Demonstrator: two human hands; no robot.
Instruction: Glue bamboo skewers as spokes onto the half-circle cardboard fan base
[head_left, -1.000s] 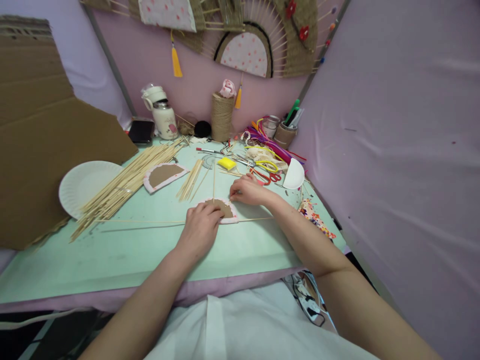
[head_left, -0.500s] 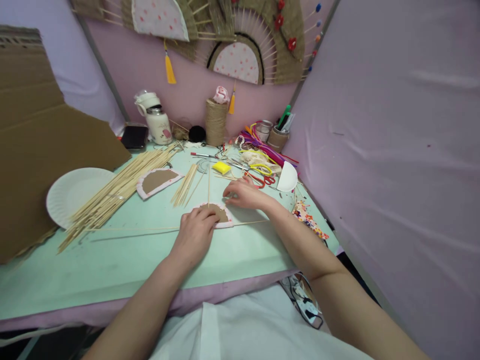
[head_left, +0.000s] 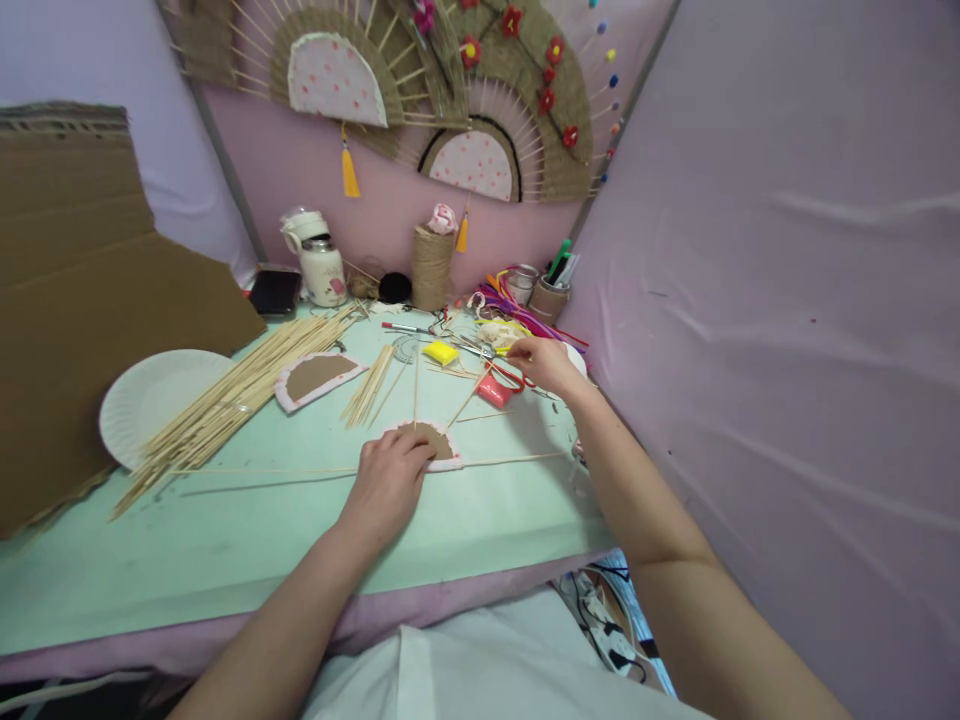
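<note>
My left hand [head_left: 390,470] lies over a small cardboard half-circle [head_left: 442,445] with a pink-white padded rim. Its bent fingers hold the piece against the table, and the thumb is hidden. One thin wooden stick [head_left: 416,385] points straight away from the curved rim, and another stick [head_left: 466,402] slants off to the right. Long sticks also reach out from both ends of the straight edge. My right hand [head_left: 546,364] is beyond the slanted stick's far end, by the scissors [head_left: 484,348]. Its fingers are bent together; what they hold, if anything, is hidden.
A bundle of sticks [head_left: 247,385], a paper plate [head_left: 124,410] and a second half-circle [head_left: 319,378] lie to the left. Yellow [head_left: 441,352] and red packets [head_left: 493,390] lie ahead. Behind stand a bottle [head_left: 322,272], a twine spool [head_left: 433,270] and a pen holder [head_left: 550,298].
My right hand has moved from the half-circle's rim away and to the right, uncovering the slanted stick and the red packet. My left hand stays on the piece. The view has tilted up slightly.
</note>
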